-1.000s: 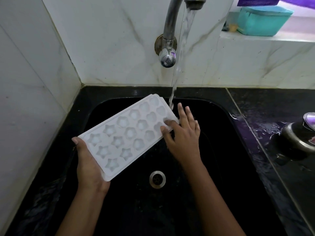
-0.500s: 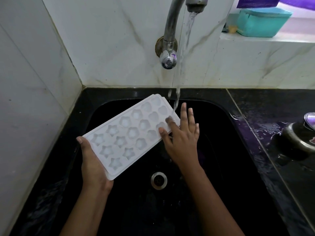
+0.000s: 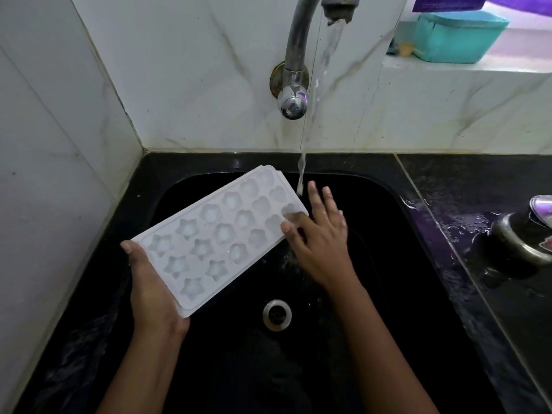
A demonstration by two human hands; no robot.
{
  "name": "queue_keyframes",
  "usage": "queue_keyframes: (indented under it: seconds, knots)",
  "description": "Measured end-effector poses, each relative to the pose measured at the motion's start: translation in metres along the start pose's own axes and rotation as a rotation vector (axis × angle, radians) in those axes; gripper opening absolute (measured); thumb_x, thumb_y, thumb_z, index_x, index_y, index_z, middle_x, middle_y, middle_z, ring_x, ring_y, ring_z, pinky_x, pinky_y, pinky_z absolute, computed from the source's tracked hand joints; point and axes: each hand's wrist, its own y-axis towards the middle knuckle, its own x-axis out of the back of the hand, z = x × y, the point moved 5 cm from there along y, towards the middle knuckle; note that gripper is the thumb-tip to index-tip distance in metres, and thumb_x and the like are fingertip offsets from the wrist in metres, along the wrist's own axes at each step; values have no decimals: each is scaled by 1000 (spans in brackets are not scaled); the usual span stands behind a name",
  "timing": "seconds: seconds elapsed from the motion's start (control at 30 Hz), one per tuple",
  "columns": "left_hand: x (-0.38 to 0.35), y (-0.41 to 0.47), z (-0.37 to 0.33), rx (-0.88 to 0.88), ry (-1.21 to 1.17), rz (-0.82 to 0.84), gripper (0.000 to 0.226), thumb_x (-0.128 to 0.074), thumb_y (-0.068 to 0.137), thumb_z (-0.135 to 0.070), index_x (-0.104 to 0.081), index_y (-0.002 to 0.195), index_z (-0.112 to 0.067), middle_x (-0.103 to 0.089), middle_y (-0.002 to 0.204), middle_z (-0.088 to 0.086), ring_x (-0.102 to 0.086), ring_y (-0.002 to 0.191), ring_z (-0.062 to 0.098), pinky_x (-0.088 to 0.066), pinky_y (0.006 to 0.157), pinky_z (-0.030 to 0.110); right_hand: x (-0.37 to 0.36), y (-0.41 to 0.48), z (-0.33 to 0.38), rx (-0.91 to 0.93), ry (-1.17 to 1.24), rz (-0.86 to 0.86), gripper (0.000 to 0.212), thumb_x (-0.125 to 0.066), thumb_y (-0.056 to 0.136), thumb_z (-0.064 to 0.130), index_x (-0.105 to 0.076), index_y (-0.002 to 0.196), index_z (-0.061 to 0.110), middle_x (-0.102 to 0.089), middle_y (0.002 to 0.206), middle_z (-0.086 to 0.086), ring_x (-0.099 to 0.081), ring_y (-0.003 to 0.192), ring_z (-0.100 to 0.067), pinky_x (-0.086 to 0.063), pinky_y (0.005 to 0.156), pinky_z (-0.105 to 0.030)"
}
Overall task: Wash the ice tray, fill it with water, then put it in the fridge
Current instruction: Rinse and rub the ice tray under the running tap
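Ice tray angled to the stream for rinsing. Left grip clasps its end; right grip, spread, touches its corner

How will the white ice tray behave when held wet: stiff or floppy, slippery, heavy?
Probably stiff: the ice tray looks flat though the left hand holds only one end. Likely slippery, being smooth plastic beside running water. It seems light, since the right hand merely touches its far corner.
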Motion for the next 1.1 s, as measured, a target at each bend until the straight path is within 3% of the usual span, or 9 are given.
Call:
queue_keyframes:
  seconds: [0.07, 0.17, 0.23, 0.4, 0.57, 0.73, 0.9, 1.0, 1.1]
  knots:
    - [-5, -3, 3, 20, 19, 18, 70, -30, 87, -76, -59, 126, -26, -71, 114, 1, -71, 99, 19, -53, 87, 42, 6, -2, -5, -18, -73, -65, 57, -19, 88, 63, -63, 107, 31, 3, 159, 6, 16, 143, -9, 4, 115, -46]
    - [-9, -3, 4, 29, 13, 24, 70, -28, 88, -75, -60, 125, -25, -72, 111, 1, -71, 96, 17, -54, 77, 37, -1, -5, 8, -5, -87, -54, 62, -21, 88, 65, -55, 123, 27, 11, 158, 6, 19, 143, -10, 5, 115, -46]
    - [-6, 0, 2, 20, -7, 16, 71, -27, 89, -75, -58, 129, -25, -70, 116, 2, -70, 100, 18, -54, 78, 37, -7, -4, 11, 16, -34, 22, 69, -19, 86, 69, -50, 131, 27, 14, 157, 9, 25, 141, -7, 8, 115, -45]
    - [-6, -1, 4, 40, 5, 35, 72, -28, 87, -76, -59, 127, -24, -71, 114, 3, -70, 100, 21, -54, 82, 41, 5, -4, -3, -27, -94, -29, 58, -16, 88, 64, -58, 113, 33, 9, 159, 5, 23, 142, -9, 8, 115, -46]
    - [-6, 2, 0, 24, -17, 20, 69, -26, 90, -73, -59, 127, -25, -71, 113, 2, -71, 97, 18, -54, 77, 38, -5, -4, 10, 20, -12, 51, 67, -18, 85, 69, -47, 133, 32, 16, 156, 11, 28, 139, -4, 14, 112, -39]
    - [-7, 1, 6, 59, 22, 51, 73, -28, 87, -77, -59, 127, -24, -71, 114, 4, -70, 101, 22, -54, 82, 41, 5, -4, -3, -32, -121, -44, 61, -15, 88, 63, -59, 115, 30, 8, 158, 5, 22, 141, -8, 10, 114, -44]
    - [-4, 3, 3, 47, 12, 16, 70, -28, 88, -76, -59, 127, -27, -70, 116, 2, -69, 103, 21, -54, 78, 38, -9, -4, 13, 15, -43, 49, 73, -15, 84, 70, -49, 133, 27, 19, 155, 12, 28, 139, -5, 12, 113, -41]
    - [-2, 4, 3, 46, 22, 28, 69, -29, 87, -77, -60, 124, -28, -71, 116, 1, -69, 102, 21, -54, 85, 41, 0, 0, -4, -22, -6, 61, 68, -12, 84, 69, -60, 116, 33, 13, 153, 15, 26, 137, -2, 8, 115, -42]
    - [-8, 2, 8, 69, 33, 70, 75, -29, 85, -78, -60, 127, -25, -71, 116, 4, -69, 104, 25, -52, 89, 45, 3, -4, -2, -38, -127, -61, 61, -16, 88, 64, -61, 112, 30, 12, 155, 8, 21, 142, -8, 8, 114, -46]
